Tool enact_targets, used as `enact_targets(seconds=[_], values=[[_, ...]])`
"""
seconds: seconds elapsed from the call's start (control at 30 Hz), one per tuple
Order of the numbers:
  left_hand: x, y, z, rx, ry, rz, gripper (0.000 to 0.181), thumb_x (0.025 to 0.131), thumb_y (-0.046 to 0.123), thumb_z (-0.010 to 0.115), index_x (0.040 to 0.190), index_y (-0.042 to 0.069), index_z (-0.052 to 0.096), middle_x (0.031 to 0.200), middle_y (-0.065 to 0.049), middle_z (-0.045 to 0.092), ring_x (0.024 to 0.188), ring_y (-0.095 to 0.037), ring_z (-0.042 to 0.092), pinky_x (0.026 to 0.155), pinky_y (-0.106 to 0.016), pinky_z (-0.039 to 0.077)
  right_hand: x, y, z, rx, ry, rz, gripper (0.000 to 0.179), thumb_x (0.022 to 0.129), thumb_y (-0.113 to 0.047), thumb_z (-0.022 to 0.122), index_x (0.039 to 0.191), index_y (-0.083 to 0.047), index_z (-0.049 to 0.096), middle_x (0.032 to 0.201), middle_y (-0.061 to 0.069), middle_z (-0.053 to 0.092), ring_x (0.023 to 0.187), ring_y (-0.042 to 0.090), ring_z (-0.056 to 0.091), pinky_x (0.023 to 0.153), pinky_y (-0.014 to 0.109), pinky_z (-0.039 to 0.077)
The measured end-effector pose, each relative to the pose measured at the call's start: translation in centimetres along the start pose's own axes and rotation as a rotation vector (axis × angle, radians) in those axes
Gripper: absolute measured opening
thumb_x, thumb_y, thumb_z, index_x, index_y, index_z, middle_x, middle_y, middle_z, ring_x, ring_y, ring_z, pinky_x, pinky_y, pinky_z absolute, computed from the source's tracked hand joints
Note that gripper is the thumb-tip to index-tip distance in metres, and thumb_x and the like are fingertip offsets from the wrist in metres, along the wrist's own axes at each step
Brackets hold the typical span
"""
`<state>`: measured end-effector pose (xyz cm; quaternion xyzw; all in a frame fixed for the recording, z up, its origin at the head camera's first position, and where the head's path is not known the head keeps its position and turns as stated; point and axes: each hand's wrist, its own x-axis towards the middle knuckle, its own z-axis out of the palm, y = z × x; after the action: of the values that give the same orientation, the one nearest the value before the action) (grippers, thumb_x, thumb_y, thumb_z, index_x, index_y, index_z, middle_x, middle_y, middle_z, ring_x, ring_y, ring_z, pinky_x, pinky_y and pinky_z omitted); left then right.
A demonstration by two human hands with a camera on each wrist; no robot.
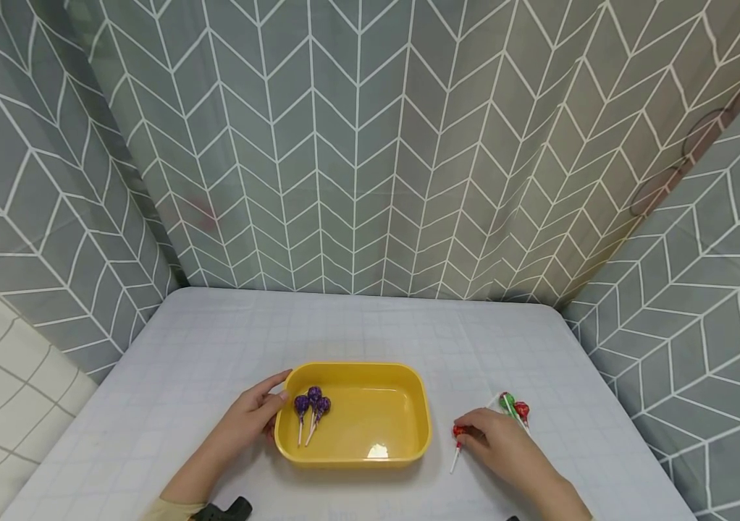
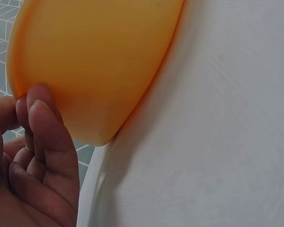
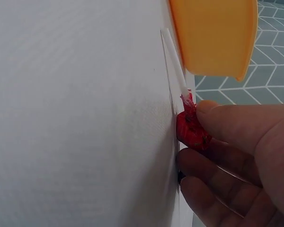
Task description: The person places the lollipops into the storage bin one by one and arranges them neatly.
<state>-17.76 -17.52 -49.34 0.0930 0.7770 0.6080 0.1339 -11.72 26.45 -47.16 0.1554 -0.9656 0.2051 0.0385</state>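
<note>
A yellow tray (image 1: 370, 459) sits on the table, holding several purple-wrapped lollipops (image 1: 314, 393) at its left end. My left hand (image 1: 254, 414) grips the tray's left side, with the curled fingers against its outer wall in the left wrist view. To the right of the tray, my right hand (image 1: 499, 443) pinches a red-wrapped lollipop (image 3: 193, 127) by its candy end between thumb and fingers. Its white stick points towards the tray, close over the tablecloth. Just beyond that hand lie a green lollipop (image 1: 507, 400) and another red lollipop (image 1: 522, 410), partly overlapped by the hand.
A white cloth covers the table (image 1: 266, 329). Grey curtains (image 1: 357, 181) with a white herringbone pattern stand behind it and along the sides. A black object (image 1: 229, 510) shows by the left wrist at the front edge of the head view.
</note>
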Motion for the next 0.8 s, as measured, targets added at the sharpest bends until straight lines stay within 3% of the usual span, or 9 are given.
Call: enact_targets(seconds=[0.33, 0.63, 0.8], values=[[0.0, -0.1, 0.0, -0.003, -0.011, 0.010, 0.056, 0.103, 0.031, 0.054, 0.152, 0.010, 0.037, 0.078, -0.015, 0.063, 0.058, -0.021, 0.056, 0.051, -0.032, 0.050, 0.0, 0.1, 0.1, 0.013, 0.014, -0.002, 0.015, 0.086, -0.018, 0.078, 0.100, -0.021, 0.075, 0.094, -0.017, 0.067, 0.091, 0.004, 0.063, 0.081, 0.031, 0.054], [0.1, -0.2, 0.0, -0.013, -0.008, 0.007, 0.057, 0.103, 0.032, 0.055, 0.152, 0.009, 0.037, 0.078, -0.015, 0.063, 0.058, -0.022, 0.056, 0.051, -0.032, 0.051, 0.2, -0.1, -0.8, 0.155, -0.053, 0.082, 0.015, 0.089, -0.022, 0.076, 0.104, -0.021, 0.075, 0.092, -0.020, 0.064, 0.080, 0.000, 0.057, 0.074, 0.024, 0.053], [0.1, -0.2, 0.0, -0.004, -0.008, 0.009, 0.056, 0.103, 0.031, 0.055, 0.152, 0.010, 0.038, 0.076, -0.015, 0.063, 0.057, -0.021, 0.056, 0.051, -0.032, 0.051, 0.4, -0.2, -1.5, 0.205, -0.031, 0.097, 0.016, 0.089, -0.022, 0.076, 0.104, -0.020, 0.075, 0.093, -0.018, 0.065, 0.079, 0.002, 0.058, 0.073, 0.023, 0.053]])
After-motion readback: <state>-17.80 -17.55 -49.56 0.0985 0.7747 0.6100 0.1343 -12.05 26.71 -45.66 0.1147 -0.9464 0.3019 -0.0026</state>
